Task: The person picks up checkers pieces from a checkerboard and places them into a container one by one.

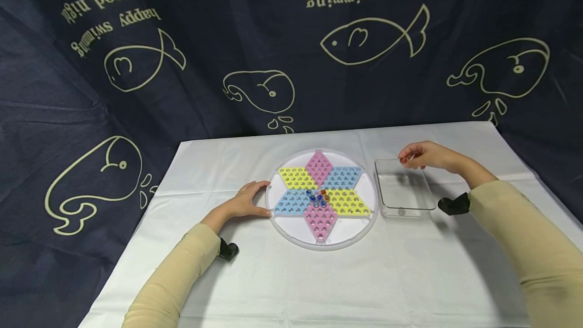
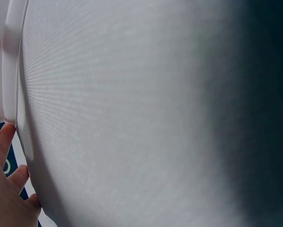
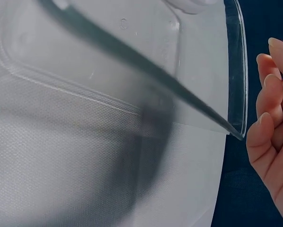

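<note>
A round white Chinese checkers board (image 1: 346, 232) with a pink, yellow and blue star lies on the table. Several blue marbles (image 1: 320, 198) and two reddish ones (image 1: 323, 193) sit in the holes around its centre. My left hand (image 1: 241, 203) touches the board's left rim with spread thumb and fingers; in the left wrist view the hand (image 2: 9, 189) shows only partly. Above the far right edge of a clear rectangular container (image 1: 403, 191), my right hand (image 1: 425, 156) pinches a red marble (image 1: 403, 160). That marble does not show in the right wrist view.
The container stands just right of the board, with a small clear marble-like ball (image 1: 401, 211) at its near side. White cloth (image 1: 346, 287) covers the table. Behind it hangs a dark blue curtain (image 1: 205, 14) with fish and whale drawings.
</note>
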